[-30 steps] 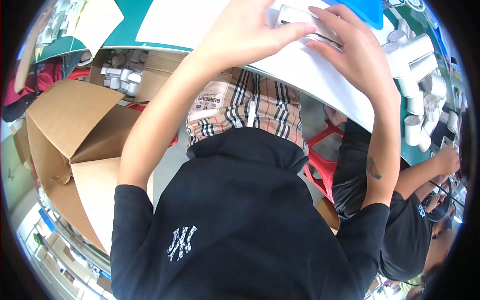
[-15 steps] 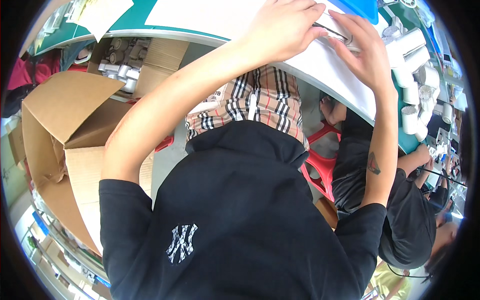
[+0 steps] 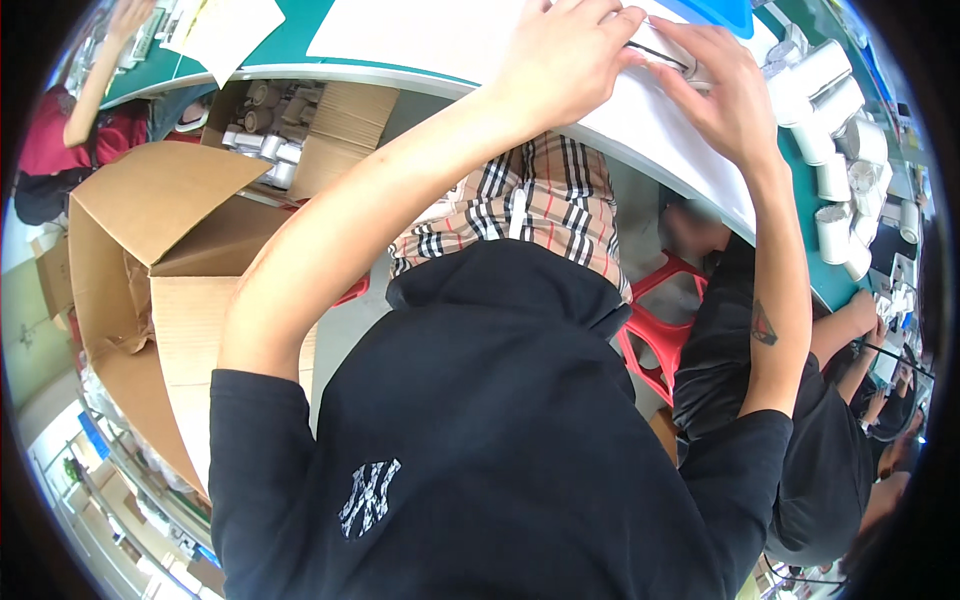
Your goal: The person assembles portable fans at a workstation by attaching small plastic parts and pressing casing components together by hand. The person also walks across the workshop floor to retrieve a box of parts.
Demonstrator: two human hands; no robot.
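Both hands are together over the white sheet (image 3: 410, 40) on the worktable. My left hand (image 3: 565, 70) is closed, its thumb and fingertips pinched at one end of a thin black strip (image 3: 655, 53). Facing it, my right hand (image 3: 728, 100) is curled, fingers and thumb closed round a small whitish part (image 3: 697, 78) at the other end of the strip. The fingers cover most of this part, so its kind does not show. Whether the strip is fixed to it I cannot tell.
White cylindrical housings (image 3: 832, 175) crowd the green tabletop at right, near a blue tray (image 3: 715, 12). Open cardboard boxes (image 3: 165, 205) stand at left, one holding more such parts. A co-worker (image 3: 820, 450) sits close on the right by a red stool (image 3: 660, 340).
The whole view has shifted slightly right. My right fingers have moved a little on the whitish part, and more of the black strip shows. At far left another person's arm now reaches up.
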